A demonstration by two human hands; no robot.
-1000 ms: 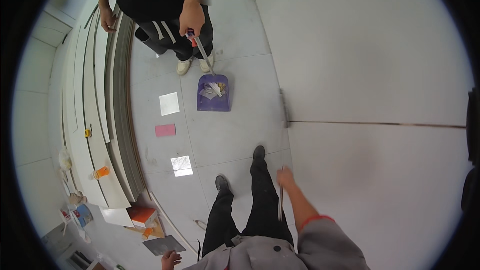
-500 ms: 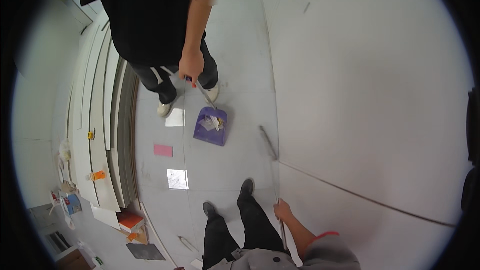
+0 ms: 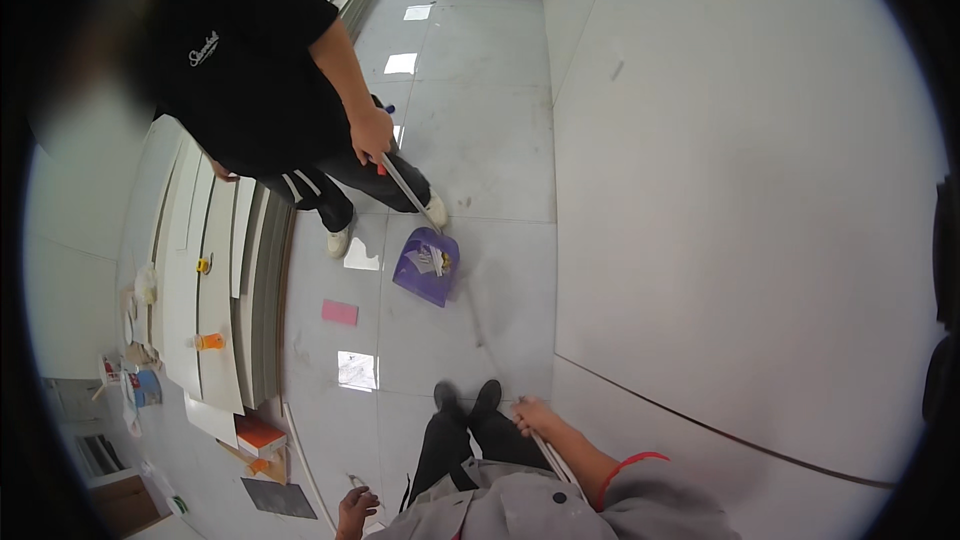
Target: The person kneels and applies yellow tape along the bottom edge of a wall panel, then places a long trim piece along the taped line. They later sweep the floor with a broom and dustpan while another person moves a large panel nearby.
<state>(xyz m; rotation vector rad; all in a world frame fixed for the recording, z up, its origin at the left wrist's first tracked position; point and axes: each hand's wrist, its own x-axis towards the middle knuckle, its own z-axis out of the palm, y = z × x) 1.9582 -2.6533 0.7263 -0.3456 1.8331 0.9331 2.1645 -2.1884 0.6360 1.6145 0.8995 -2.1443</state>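
Observation:
My right hand point(image 3: 536, 418) is closed round the thin, pale handle of a broom point(image 3: 476, 325). The broom's lower part is smeared by motion and lies just right of a purple dustpan point(image 3: 445, 290). Paper scraps and some yellow bits point(image 3: 432, 260) lie in the dustpan. Its long handle is held by another person's hand point(image 3: 372, 135). Low in the picture, my left hand point(image 3: 357, 512) hangs with loosely bent fingers apart and nothing visible in it.
The other person point(image 3: 250, 60) stands ahead in dark clothes. A pink rectangular piece point(image 3: 340, 312) lies on the tiled floor. Stacked pale boards point(image 3: 190, 290) line the left, with an orange item point(image 3: 209, 342) on top. A white wall point(image 3: 740, 190) rises at right.
The broom has swung left toward the dustpan, and my right hand has moved left with it. My left hand has come further into view. The other person's body has shifted and turned.

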